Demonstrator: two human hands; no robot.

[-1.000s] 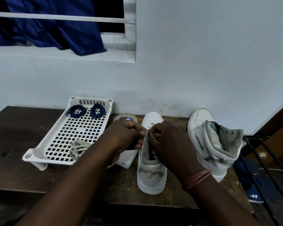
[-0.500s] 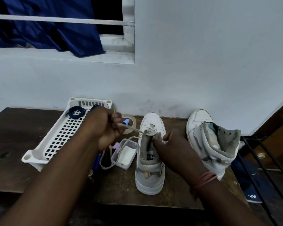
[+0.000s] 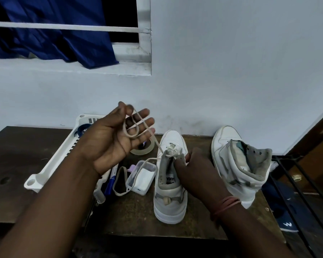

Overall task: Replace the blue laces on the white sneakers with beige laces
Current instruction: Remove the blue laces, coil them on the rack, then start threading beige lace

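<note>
The left hand [image 3: 117, 140] is raised above the table, palm up, with the beige lace [image 3: 138, 125] pinched between thumb and forefinger and a loop of it lying across the loosely spread fingers. From that pinch the lace runs taut toward five o'clock, down to the top eyelets of the near sneaker [image 3: 171, 175], which stands on the table [image 3: 26, 151] with its toe pointing at twelve o'clock, toward the wall. The right hand [image 3: 196, 175] grips that sneaker's tongue and collar, fingers curled over the edge, steadying it just behind the eyelets.

So the line that matters is the lace itself: it lies along eleven-to-five between the raised hand and the eyelets, while the shoe's long axis runs twelve-to-six. The slack end leaves the eyelets toward eight o'clock and drops in a loop beside a small clear box [image 3: 141, 180].

The right hand is far nearer the eyelets; the left has the free length. I'd guess the pull wants to go on up and away at eleven o'clock.

The second sneaker [image 3: 239, 162] stands at three o'clock, unlaced as far as I can see. A blue lace [image 3: 81, 128] lies in the white tray [image 3: 50, 168] at nine o'clock.
</note>
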